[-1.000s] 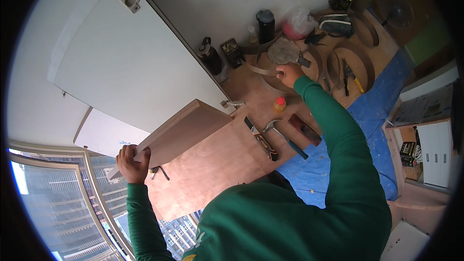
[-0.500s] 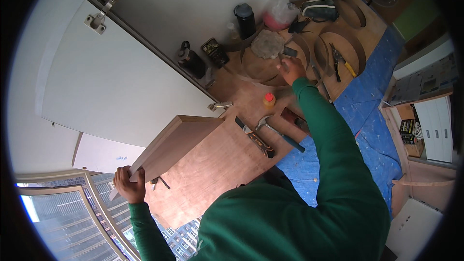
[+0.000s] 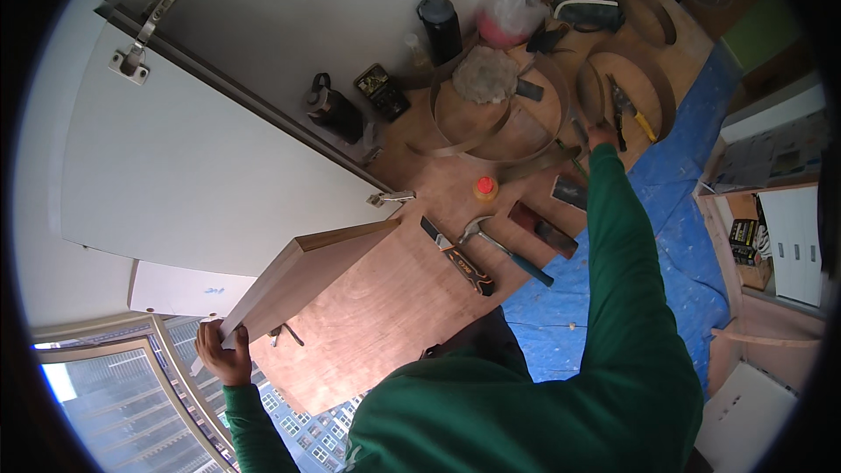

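My left hand (image 3: 222, 352) is closed round the near left end of a long wooden board (image 3: 302, 285), fingers on its outer side. The board stands on edge, slanting across the plywood worktop (image 3: 368, 298) beside the white door panel. My right hand (image 3: 601, 134) is down at the right side of the worktop, next to a long narrow dark tool (image 3: 578, 130). Its fingers are hidden, so any grip on the tool cannot be made out. A thin green stick (image 3: 571, 160) and a dark rectangular block (image 3: 569, 192) lie near that forearm.
A hammer (image 3: 508, 251), a utility knife (image 3: 457, 256), a reddish-brown block (image 3: 543, 229) and a red-capped bottle (image 3: 485, 187) lie mid-worktop. Coiled edging strips (image 3: 435, 118), pliers (image 3: 646, 125) and dark bottles (image 3: 441, 28) are farther back. Blue sheeting (image 3: 547, 328) covers the floor; a window stands left.
My right hand has moved right and nearer, from the coiled strip to beside the long tool. My left hand keeps its hold; the board sits slightly lower and further left in view.
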Demonstrator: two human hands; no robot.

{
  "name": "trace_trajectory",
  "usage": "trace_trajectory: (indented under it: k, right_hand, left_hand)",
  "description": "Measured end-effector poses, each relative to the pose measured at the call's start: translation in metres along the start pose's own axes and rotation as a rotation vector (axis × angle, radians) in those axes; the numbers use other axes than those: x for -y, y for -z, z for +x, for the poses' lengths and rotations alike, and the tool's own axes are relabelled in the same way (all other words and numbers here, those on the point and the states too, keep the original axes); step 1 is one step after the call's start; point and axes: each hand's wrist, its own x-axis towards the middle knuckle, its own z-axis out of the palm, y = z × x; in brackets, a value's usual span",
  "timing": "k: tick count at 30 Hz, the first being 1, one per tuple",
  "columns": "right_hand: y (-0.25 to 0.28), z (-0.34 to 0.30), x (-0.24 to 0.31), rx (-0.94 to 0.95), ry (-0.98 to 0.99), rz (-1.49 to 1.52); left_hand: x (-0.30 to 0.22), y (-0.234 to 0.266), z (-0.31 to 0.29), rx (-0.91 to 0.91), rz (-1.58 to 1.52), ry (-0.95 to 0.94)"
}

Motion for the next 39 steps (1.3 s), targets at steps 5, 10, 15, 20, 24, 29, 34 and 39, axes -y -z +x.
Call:
trace_trajectory:
  k: [5,10,15,20,24,29,34,39]
  right_hand:
    - [-0.005,-0.01,0.015,-0.133,0.042,0.749]
    - [0.036,-0.062,0.031,-0.098,0.262,0.86]
    - [0.086,-0.122,0.053,-0.075,0.417,0.943]
    - [0.134,-0.173,0.09,-0.162,0.425,0.671]
    - [0.179,-0.228,0.145,0.164,0.542,0.83]
    - [0.212,-0.3,0.211,0.406,0.506,1.279]
    - [0.211,-0.339,0.252,0.565,0.462,1.417]
    - [0.199,-0.385,0.265,0.676,0.562,1.339]
  left_hand:
    - [0.003,-0.001,0.003,0.013,0.018,-0.002]
    - [0.006,-0.004,0.002,-0.015,0.018,-0.027]
    - [-0.005,0.001,0.004,-0.039,-0.011,-0.021]
    - [-0.016,0.005,0.01,-0.071,-0.015,-0.045]
    - [-0.019,0.011,0.002,-0.094,-0.015,-0.016]
    - [-0.017,0.017,-0.005,-0.074,-0.069,-0.034]
    - [-0.015,0.018,-0.016,-0.094,-0.091,-0.033]
    - [-0.02,0.018,-0.029,-0.102,-0.081,-0.073]
